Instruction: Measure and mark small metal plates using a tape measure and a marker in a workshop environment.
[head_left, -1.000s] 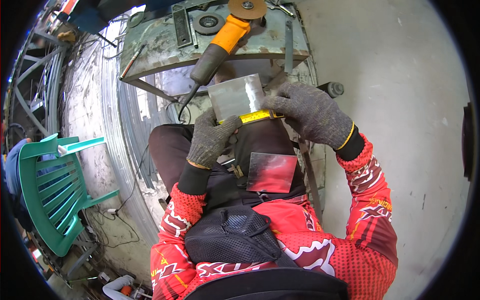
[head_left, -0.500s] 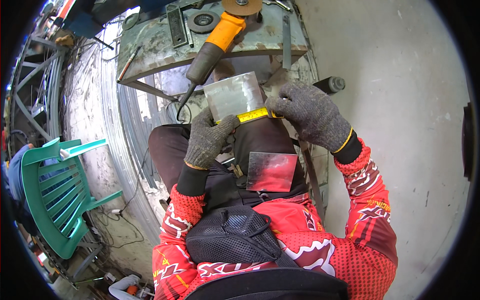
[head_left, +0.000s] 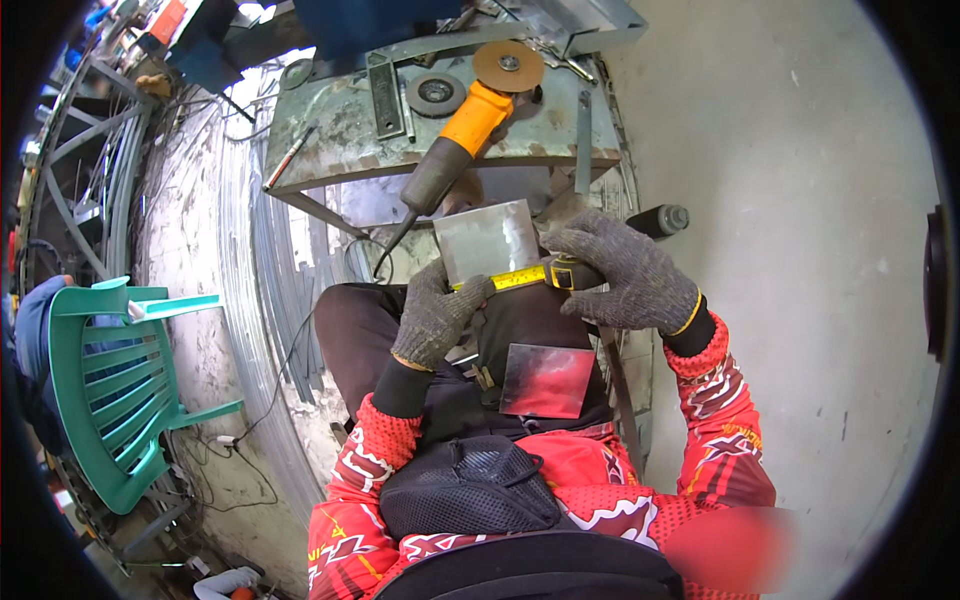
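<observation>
A square metal plate (head_left: pixel 487 238) rests tilted over my knee, its lower left corner gripped by my gloved left hand (head_left: pixel 430 318). The left thumb presses the end of a yellow tape blade (head_left: pixel 518 278) along the plate's near edge. My gloved right hand (head_left: pixel 635 272) holds the black and yellow tape measure (head_left: pixel 568 273) between thumb and fingers, just past the plate's lower right corner. A second shiny square plate (head_left: pixel 547 380), reflecting red, lies on my lap. Both gloves are grey knit, and the left fingers are partly hidden by the plate.
Ahead, a metal table (head_left: pixel 340 130) carries an orange angle grinder (head_left: pixel 470 125), a grinding disc (head_left: pixel 436 95), a flat bar (head_left: pixel 583 140) and a marker (head_left: pixel 290 158). A green plastic chair (head_left: pixel 115 390) stands left, beside metal strips (head_left: pixel 265 300) on the floor. A dark cylinder (head_left: pixel 658 221) lies right.
My right fingers have spread, bringing the tape measure's case into sight. More blade shows between my hands. The whole view has shifted, with the table lower in the picture.
</observation>
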